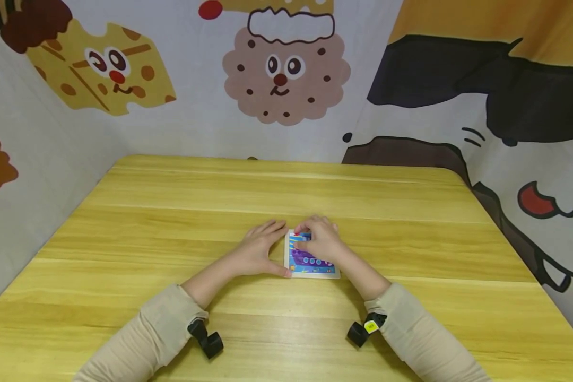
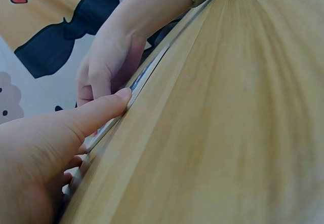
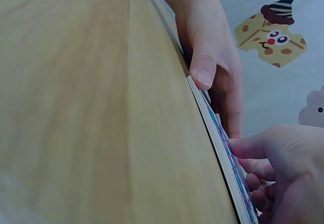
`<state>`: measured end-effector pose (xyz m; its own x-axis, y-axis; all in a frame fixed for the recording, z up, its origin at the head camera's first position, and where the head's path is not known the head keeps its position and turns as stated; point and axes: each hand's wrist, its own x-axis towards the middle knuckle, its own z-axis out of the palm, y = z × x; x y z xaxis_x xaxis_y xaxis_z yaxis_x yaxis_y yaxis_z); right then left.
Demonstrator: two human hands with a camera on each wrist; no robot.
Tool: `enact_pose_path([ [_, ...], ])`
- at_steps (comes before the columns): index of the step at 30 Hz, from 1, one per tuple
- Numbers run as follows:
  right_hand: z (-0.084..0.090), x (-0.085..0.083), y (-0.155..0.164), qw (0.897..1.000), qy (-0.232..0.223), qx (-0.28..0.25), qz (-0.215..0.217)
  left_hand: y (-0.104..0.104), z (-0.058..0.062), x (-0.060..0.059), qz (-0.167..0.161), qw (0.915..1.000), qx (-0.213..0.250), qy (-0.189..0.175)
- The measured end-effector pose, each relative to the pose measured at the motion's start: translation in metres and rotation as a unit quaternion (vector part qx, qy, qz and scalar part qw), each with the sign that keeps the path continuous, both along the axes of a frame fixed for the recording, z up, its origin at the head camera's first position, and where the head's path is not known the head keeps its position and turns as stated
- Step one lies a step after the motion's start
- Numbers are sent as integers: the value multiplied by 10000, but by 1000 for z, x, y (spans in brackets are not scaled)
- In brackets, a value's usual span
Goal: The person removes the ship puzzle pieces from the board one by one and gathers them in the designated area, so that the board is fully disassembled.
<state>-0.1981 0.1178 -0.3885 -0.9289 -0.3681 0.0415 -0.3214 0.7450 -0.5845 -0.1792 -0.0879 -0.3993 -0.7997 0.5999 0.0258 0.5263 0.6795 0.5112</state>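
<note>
A small flat picture board (image 1: 313, 275) with a white border lies on the table, printed in blue and purple; it looks like a tray puzzle. At its left edge, my left hand (image 1: 255, 253) is spread, the thumb at the near corner and the fingers by the far corner. In the left wrist view the left thumb (image 2: 109, 107) presses on the board's rim. From the right, my right hand (image 1: 322, 241) reaches over the picture with bent fingers, thumb and forefinger touching its upper left part. Whether they pinch a loose piece is hidden. The right thumb (image 3: 248, 145) rests on the printed face.
The wooden table (image 1: 172, 201) extends all around the board. Behind it hangs a white cloth (image 1: 196, 106) with cartoon food prints. Black wrist cameras are strapped over both beige sleeves (image 1: 148, 331), close above the tabletop.
</note>
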Motion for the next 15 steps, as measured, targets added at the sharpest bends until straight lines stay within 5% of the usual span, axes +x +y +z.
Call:
enact_pose_path([
  [15,2,1,-1,9995,-30,242,197,1,1,1,34,10000,0,-22],
])
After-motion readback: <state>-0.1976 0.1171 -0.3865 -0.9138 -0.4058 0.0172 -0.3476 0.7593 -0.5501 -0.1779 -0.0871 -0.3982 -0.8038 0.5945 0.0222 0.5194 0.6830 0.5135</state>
